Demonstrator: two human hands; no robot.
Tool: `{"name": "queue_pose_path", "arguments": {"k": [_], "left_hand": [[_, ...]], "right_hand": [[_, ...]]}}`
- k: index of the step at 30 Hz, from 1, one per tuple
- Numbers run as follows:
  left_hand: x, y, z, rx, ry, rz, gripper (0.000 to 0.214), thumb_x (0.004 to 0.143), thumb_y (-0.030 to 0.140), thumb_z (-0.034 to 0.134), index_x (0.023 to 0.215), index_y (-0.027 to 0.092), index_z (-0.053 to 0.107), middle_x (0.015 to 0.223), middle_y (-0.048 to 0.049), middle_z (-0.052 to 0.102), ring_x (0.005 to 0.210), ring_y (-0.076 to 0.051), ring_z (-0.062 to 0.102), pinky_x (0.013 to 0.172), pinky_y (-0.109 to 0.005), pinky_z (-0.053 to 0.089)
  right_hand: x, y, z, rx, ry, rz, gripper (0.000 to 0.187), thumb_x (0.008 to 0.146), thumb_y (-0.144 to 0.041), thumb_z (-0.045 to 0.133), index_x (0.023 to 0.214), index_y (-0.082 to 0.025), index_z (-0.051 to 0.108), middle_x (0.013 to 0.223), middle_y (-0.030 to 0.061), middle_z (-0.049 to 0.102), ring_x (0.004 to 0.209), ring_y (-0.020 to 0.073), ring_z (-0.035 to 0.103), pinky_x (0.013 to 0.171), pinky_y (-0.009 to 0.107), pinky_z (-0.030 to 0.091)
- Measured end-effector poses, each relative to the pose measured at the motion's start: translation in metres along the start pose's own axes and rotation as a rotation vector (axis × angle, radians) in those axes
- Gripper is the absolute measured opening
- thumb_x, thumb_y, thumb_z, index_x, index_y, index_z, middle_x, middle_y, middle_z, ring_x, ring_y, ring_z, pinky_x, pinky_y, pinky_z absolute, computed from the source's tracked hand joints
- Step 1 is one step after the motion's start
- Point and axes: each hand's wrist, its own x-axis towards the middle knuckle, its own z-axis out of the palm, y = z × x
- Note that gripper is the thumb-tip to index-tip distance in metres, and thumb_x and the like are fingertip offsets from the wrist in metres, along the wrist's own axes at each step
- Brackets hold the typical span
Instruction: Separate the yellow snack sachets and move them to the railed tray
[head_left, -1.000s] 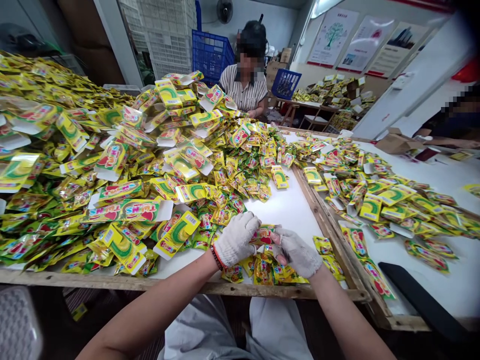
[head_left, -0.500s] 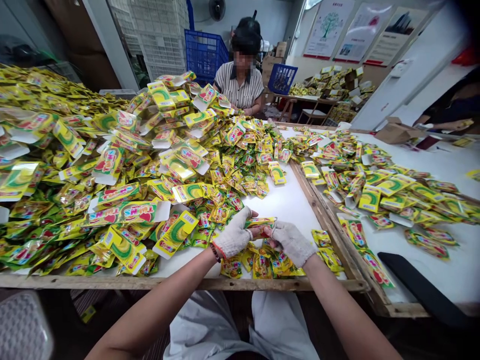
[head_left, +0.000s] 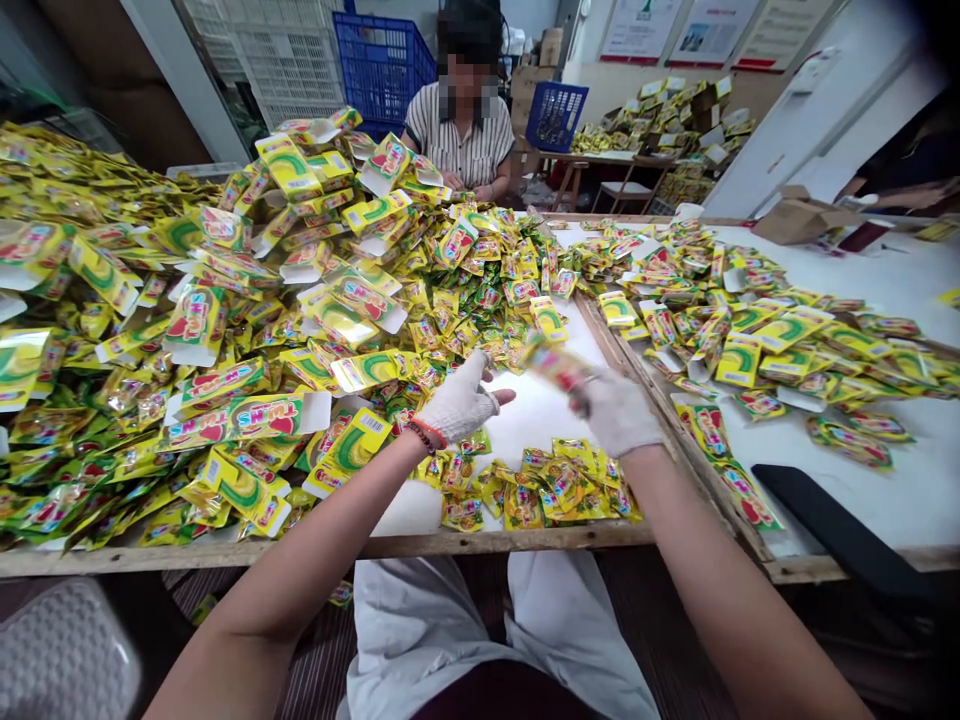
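Note:
In its white glove with bare fingertips, my right hand (head_left: 619,410) grips a small yellow carton (head_left: 556,366), blurred by motion, over the white tabletop (head_left: 517,412). My left hand (head_left: 461,400), gloved the same way, holds nothing; its fingers are apart, the thumb raised and the forefinger pointing right. It hovers by the edge of a big heap of printed sachets (head_left: 480,290) and cartons. Between my forearms, near the front edge, lies a small group of yellow sachets (head_left: 559,485). A flattish yellow carton (head_left: 351,452) rests left of my left hand.
A wooden rail (head_left: 645,400) divides the table. Beyond it are more cartons (head_left: 787,350) and a black flat object (head_left: 832,530). A co-worker in a striped shirt (head_left: 461,140) sits opposite. Blue crates (head_left: 382,65) and a brown box (head_left: 799,215) stand further off.
Both hands held the carton together before. Now the left hand has let go and drawn left, while the right hand has carried the carton up and right. The view has shifted slightly.

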Motion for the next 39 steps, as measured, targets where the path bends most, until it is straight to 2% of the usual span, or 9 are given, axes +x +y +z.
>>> {"name": "queue_pose_path", "arguments": {"k": [2, 5, 10, 14, 19, 22, 28, 33, 39], "left_hand": [[-0.005, -0.006, -0.005, 0.412, -0.044, 0.027, 0.024, 0.078, 0.035, 0.063, 0.097, 0.019, 0.06, 0.094, -0.0075, 0.064, 0.08, -0.02, 0.062, 0.074, -0.032, 0.049], [-0.015, -0.013, 0.0, 0.787, -0.173, -0.009, 0.017, 0.076, 0.027, 0.063, 0.091, 0.019, 0.064, 0.092, -0.0123, 0.066, 0.091, -0.029, 0.064, 0.079, -0.038, 0.048], [-0.018, -0.018, 0.02, 0.846, -0.185, -0.059, 0.036, 0.065, 0.022, 0.071, 0.1, 0.014, 0.065, 0.098, -0.02, 0.065, 0.092, -0.035, 0.064, 0.077, -0.042, 0.048], [-0.016, -0.022, 0.016, 0.814, -0.154, -0.052, 0.021, 0.074, 0.023, 0.061, 0.094, 0.018, 0.066, 0.096, -0.0141, 0.067, 0.089, -0.029, 0.063, 0.074, -0.035, 0.047], [-0.018, -0.034, 0.007, 0.442, 0.085, 0.056, 0.007, 0.078, 0.026, 0.058, 0.075, 0.019, 0.06, 0.075, -0.0012, 0.061, 0.071, -0.015, 0.054, 0.065, -0.024, 0.04], [-0.016, -0.04, 0.011, 0.083, 0.214, 0.008, 0.012, 0.077, 0.028, 0.06, 0.071, 0.018, 0.056, 0.063, 0.0028, 0.053, 0.061, -0.011, 0.047, 0.058, -0.021, 0.037], [-0.014, -0.035, 0.029, -0.532, 0.151, -0.209, 0.027, 0.071, 0.038, 0.067, 0.071, 0.017, 0.051, 0.061, 0.0027, 0.051, 0.053, -0.009, 0.05, 0.051, -0.021, 0.044], [-0.02, -0.026, 0.03, -0.788, 0.082, -0.261, 0.04, 0.064, 0.046, 0.073, 0.071, 0.017, 0.048, 0.06, 0.0055, 0.047, 0.051, -0.008, 0.05, 0.052, -0.026, 0.054], [-0.02, -0.024, 0.033, -0.855, 0.032, -0.26, 0.044, 0.056, 0.038, 0.081, 0.075, 0.017, 0.048, 0.064, 0.0049, 0.051, 0.057, -0.01, 0.054, 0.055, -0.028, 0.056]], "right_hand": [[0.009, -0.005, -0.024, 0.244, 0.172, -0.098, 0.015, 0.083, -0.033, 0.054, 0.083, -0.021, 0.061, 0.078, 0.0032, 0.069, 0.062, 0.011, 0.061, 0.054, 0.023, 0.046], [0.003, -0.005, -0.04, 0.217, 0.11, -0.058, 0.019, 0.085, -0.033, 0.048, 0.096, -0.023, 0.06, 0.1, 0.0057, 0.069, 0.076, 0.014, 0.066, 0.062, 0.028, 0.049], [-0.035, 0.022, -0.001, -0.785, -0.433, 0.004, 0.029, 0.075, -0.031, 0.064, 0.102, -0.018, 0.066, 0.096, 0.0091, 0.07, 0.079, 0.0196, 0.065, 0.07, 0.03, 0.048], [-0.039, 0.041, 0.027, -1.181, -0.52, -0.033, 0.037, 0.064, -0.019, 0.07, 0.101, -0.017, 0.067, 0.097, 0.0134, 0.07, 0.086, 0.0258, 0.064, 0.073, 0.032, 0.044], [-0.024, 0.036, 0.023, -1.237, -0.514, -0.038, 0.014, 0.063, -0.017, 0.069, 0.077, -0.018, 0.067, 0.082, 0.0109, 0.069, 0.08, 0.0241, 0.062, 0.069, 0.031, 0.04], [-0.022, 0.025, 0.014, -1.159, -0.398, -0.122, 0.01, 0.072, -0.026, 0.065, 0.08, -0.02, 0.062, 0.085, 0.0066, 0.067, 0.08, 0.0198, 0.058, 0.069, 0.029, 0.039], [-0.031, 0.015, 0.031, -0.571, -0.195, -0.112, 0.016, 0.072, -0.037, 0.06, 0.076, -0.023, 0.054, 0.068, -0.0013, 0.057, 0.063, 0.0149, 0.049, 0.059, 0.026, 0.039], [-0.031, 0.026, 0.051, -0.467, -0.166, -0.095, 0.019, 0.071, -0.039, 0.06, 0.08, -0.022, 0.058, 0.065, -0.0023, 0.055, 0.061, 0.0144, 0.046, 0.058, 0.026, 0.038], [-0.028, 0.028, 0.049, -0.494, -0.18, -0.129, 0.02, 0.076, -0.039, 0.055, 0.083, -0.021, 0.059, 0.069, -0.0004, 0.06, 0.062, 0.015, 0.048, 0.058, 0.026, 0.04]]}}
